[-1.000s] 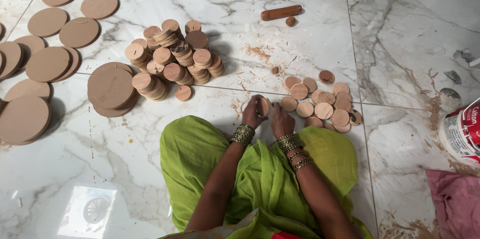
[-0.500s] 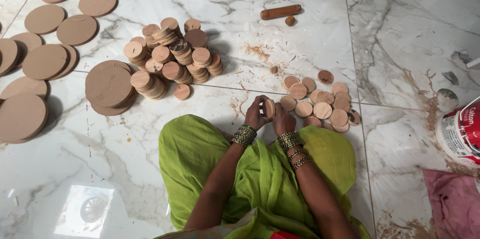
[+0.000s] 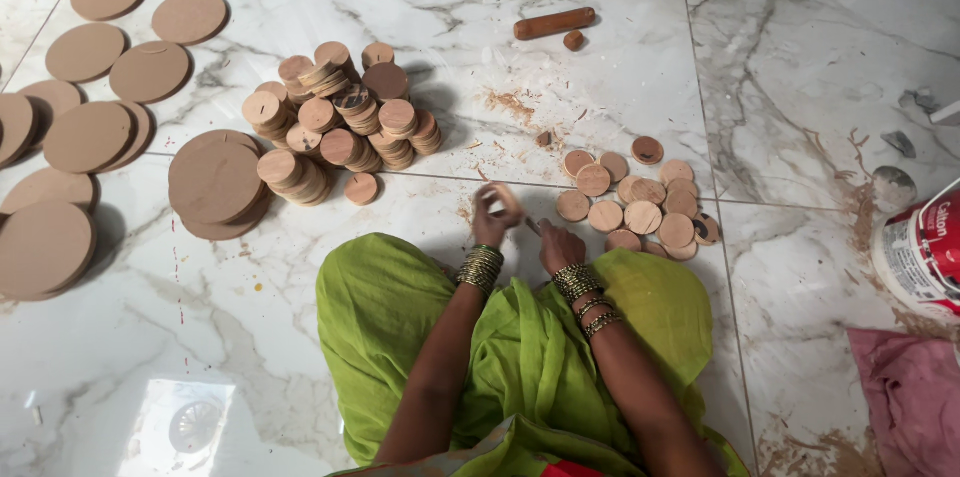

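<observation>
The only container in view is a red and white can (image 3: pixel 922 252) standing at the right edge of the marble floor (image 3: pixel 620 107); its top is cut off by the frame, so its contents cannot be determined. A pink cloth (image 3: pixel 912 399) lies just below it.

Left hand (image 3: pixel 493 217): raised just above the floor in front of the green-draped knees (image 3: pixel 400 337). The grip is closed on a small round wooden disc (image 3: pixel 503 199), which is held at the fingertips and blurred in the view. Bangles (image 3: pixel 481 268) sit on the wrist.

Right hand (image 3: pixel 558 243): low, just beside the left hand, fingers curled. A thin dark item (image 3: pixel 531 226) projects from it toward the disc; its kind cannot be determined, and whether the grip is fully closed on it cannot be told.

Surrounding items:
- A loose group of small discs (image 3: pixel 640 202) lies flat on the floor just right of the hands, some overlapping.
- A heap of stacked small discs (image 3: pixel 340 117) stands further out to the left, several stacks leaning.
- A stack of large round boards (image 3: pixel 214 182) touches the left side of that heap.
- More large round boards (image 3: pixel 100 77) lie spread along the left edge, some overlapping.
- A wooden rod (image 3: pixel 554 23) and a small wooden knob (image 3: pixel 573 40) lie at the far side, just beside each other.
- Sawdust and chips (image 3: pixel 510 105) are scattered between the heap and the loose group.
</observation>
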